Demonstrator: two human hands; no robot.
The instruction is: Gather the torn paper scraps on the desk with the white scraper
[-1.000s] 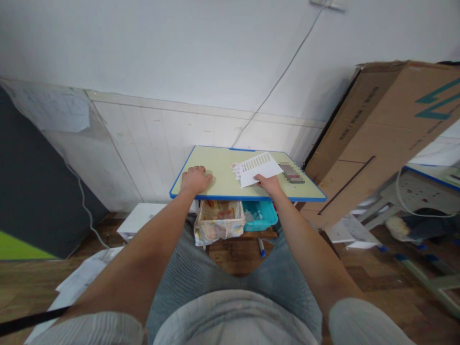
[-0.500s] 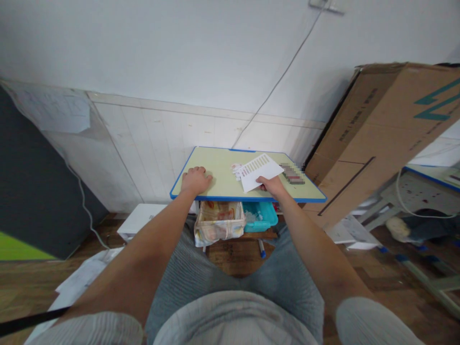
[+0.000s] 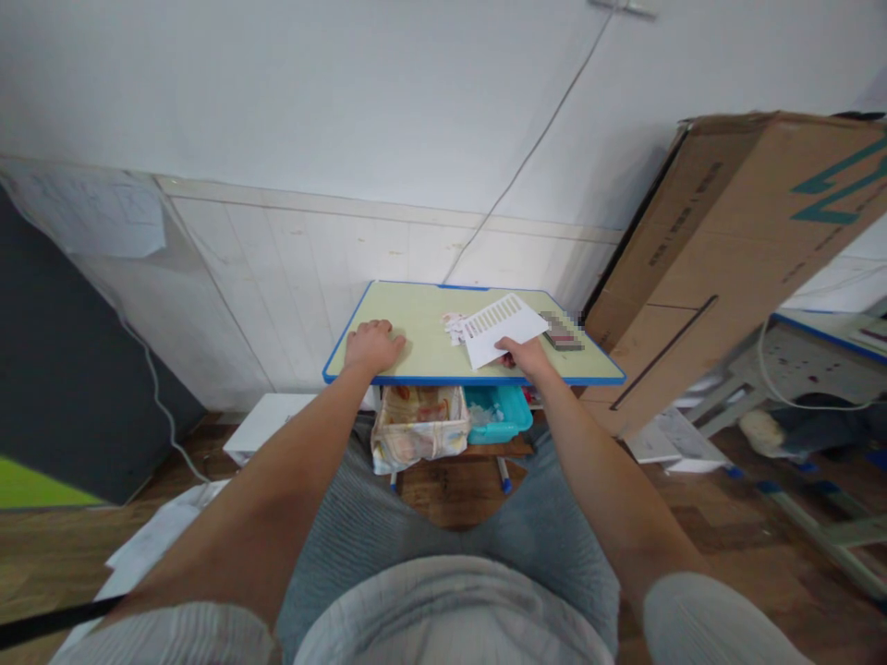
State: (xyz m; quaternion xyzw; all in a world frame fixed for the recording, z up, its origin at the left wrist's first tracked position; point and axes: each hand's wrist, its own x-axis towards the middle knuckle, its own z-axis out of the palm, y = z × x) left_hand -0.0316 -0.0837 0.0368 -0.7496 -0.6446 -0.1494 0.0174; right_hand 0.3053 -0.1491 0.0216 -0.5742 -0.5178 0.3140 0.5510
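My right hand (image 3: 521,356) pinches a white sheet (image 3: 500,334) by its near edge, thumb on top. Rows of small tan and reddish strips run along the sheet's far side, and it lies tilted over a small cream table (image 3: 416,305) with a blue rim. Small white-and-pink paper scraps (image 3: 454,328) show at its left, partly covered by it. A dark, pixelated flat item (image 3: 563,332) is just right of the sheet. On the table's left part rests my left hand (image 3: 374,347), palm down, fingers slightly bent, holding nothing.
Under the tabletop are a cloth-lined basket (image 3: 421,439) and a turquoise bin (image 3: 500,420) with whitish scraps. A tall cardboard box (image 3: 699,249) leans at the right. A white box (image 3: 267,420) stands to the left. A cable (image 3: 533,148) runs down the wall behind.
The view has shifted a little. Relative to the table, the sheet in my right hand has moved slightly right, baring more of the scraps. My left hand stays put.
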